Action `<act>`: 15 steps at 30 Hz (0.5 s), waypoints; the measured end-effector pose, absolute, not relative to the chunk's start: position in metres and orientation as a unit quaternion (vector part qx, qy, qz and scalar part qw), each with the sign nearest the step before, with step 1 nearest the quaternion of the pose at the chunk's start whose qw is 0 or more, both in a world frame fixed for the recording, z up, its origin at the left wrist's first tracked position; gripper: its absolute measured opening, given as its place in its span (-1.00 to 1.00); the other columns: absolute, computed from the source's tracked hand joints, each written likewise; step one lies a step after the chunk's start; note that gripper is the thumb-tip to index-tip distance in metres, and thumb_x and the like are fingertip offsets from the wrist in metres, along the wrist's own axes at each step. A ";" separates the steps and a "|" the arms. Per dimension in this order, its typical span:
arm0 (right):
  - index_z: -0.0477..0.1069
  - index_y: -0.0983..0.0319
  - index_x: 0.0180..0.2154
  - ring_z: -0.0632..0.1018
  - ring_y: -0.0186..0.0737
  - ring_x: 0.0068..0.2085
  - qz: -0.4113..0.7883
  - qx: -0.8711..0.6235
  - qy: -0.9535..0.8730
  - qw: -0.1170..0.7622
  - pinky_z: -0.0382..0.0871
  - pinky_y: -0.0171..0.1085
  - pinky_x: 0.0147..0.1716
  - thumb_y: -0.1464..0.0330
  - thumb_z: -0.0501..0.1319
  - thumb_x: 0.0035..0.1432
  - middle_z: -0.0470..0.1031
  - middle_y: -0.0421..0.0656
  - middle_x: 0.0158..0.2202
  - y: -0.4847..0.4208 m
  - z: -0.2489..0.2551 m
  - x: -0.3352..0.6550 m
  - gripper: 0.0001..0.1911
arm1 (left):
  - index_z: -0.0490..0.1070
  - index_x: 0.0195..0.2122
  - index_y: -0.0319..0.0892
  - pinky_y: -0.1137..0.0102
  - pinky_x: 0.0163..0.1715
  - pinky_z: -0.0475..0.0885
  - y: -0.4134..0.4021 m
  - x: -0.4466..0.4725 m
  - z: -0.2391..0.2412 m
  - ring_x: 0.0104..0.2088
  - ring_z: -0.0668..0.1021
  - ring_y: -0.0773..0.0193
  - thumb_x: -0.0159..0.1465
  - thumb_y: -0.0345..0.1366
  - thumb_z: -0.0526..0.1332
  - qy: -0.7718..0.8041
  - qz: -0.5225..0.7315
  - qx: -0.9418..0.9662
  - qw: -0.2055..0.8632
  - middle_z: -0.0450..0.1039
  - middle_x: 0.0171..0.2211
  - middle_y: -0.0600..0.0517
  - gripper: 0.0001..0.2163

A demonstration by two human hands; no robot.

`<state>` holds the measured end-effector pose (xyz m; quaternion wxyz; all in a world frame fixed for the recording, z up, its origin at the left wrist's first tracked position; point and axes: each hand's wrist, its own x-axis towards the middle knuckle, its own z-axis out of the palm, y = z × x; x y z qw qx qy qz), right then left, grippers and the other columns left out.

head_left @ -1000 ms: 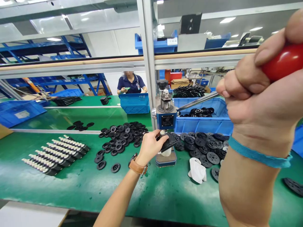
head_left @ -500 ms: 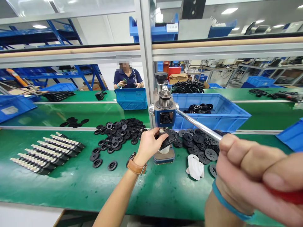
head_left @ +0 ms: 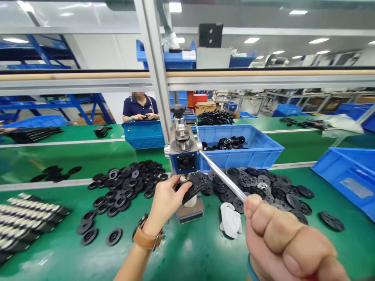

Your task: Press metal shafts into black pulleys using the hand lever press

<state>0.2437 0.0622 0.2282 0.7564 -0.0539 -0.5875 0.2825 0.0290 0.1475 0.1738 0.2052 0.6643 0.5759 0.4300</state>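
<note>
A blue hand press (head_left: 184, 156) with a long metal lever (head_left: 222, 177) stands in front of me. My right hand (head_left: 281, 230) is closed in a fist around the lever's end. My left hand (head_left: 168, 199), a brown-strapped watch at its wrist, pinches a black plastic disc (head_left: 192, 189) beneath the press ram. The disc is tilted over a white support (head_left: 191, 201) on the press base (head_left: 190, 212); fingers hide part of it. Small black discs (head_left: 125, 191) lie heaped to the left, and larger slotted discs (head_left: 249, 183) to the right.
A crumpled white cloth (head_left: 230, 220) lies right of the press. Behind it, a blue bin (head_left: 243, 156) holds black parts. Rows of black-and-white parts (head_left: 26, 222) are at left, another blue bin (head_left: 351, 175) at right. Across the bench, a person (head_left: 140, 107) handles something small.
My view has turned right and tilted up, so the bench items appear farther left and lower. Both hands keep their holds, and the lever still slopes down to the right.
</note>
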 end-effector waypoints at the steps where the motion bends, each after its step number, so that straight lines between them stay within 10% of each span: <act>1: 0.09 0.20 -0.54 0.15 -0.35 -0.59 0.284 -0.048 -0.586 0.758 0.23 -0.17 -0.37 0.22 0.02 0.40 -0.02 -0.33 -0.65 0.063 0.228 0.242 -0.56 | 0.66 -0.23 -0.15 0.38 -0.26 0.49 0.148 0.028 0.173 -0.30 0.68 0.14 0.27 -0.13 0.30 0.577 0.429 0.664 0.206 0.72 -0.27 0.01 -0.77; 15: 0.11 0.19 -0.59 0.12 -0.37 -0.64 0.270 0.033 -0.511 0.816 0.20 -0.22 -0.39 0.24 0.10 0.31 -0.02 -0.36 -0.70 0.081 0.226 0.225 -0.57 | 0.68 -0.18 -0.06 0.33 -0.27 0.53 0.162 0.012 0.169 -0.20 0.72 -0.05 0.15 0.07 0.28 0.626 0.384 0.655 0.178 0.74 -0.24 -0.01 -0.62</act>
